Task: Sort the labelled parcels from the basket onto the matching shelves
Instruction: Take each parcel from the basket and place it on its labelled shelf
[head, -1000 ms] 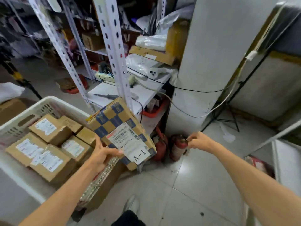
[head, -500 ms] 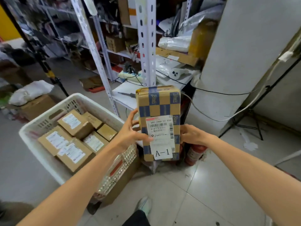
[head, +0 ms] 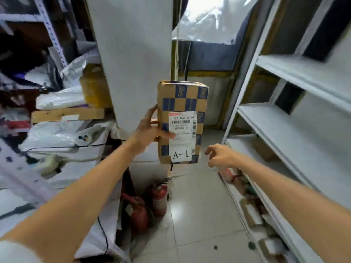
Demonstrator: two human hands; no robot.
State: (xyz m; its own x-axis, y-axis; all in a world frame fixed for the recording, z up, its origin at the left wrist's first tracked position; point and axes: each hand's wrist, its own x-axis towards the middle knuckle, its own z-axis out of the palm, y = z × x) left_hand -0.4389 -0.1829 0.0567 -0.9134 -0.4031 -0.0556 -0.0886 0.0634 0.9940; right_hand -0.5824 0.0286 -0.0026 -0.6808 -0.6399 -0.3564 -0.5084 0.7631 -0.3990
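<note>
From the head view, the left hand (head: 150, 130) grips a checkered cardboard parcel (head: 183, 100) by its left edge, thumb pressed across the front onto the shipping label (head: 182, 137), the other fingers wrapped behind. The parcel is held up in the air at mid-frame, in front of a white pillar (head: 133, 54) and apart from every shelf. Its long axis runs vertically, the labelled face turned toward the camera, with "A-1" reading upright near the bottom end.

The right hand (head: 220, 156) holds nothing; its fingers are loosely spread and bent, near the parcel's lower right corner but not touching it. The white shelving unit (head: 284, 128) stands to the right, so the parcel lies left of it, and the free right hand is the nearer of the two to those boards. No shelf marking is legible, so which level matches A-1 cannot be told. The basket is out of view.
</note>
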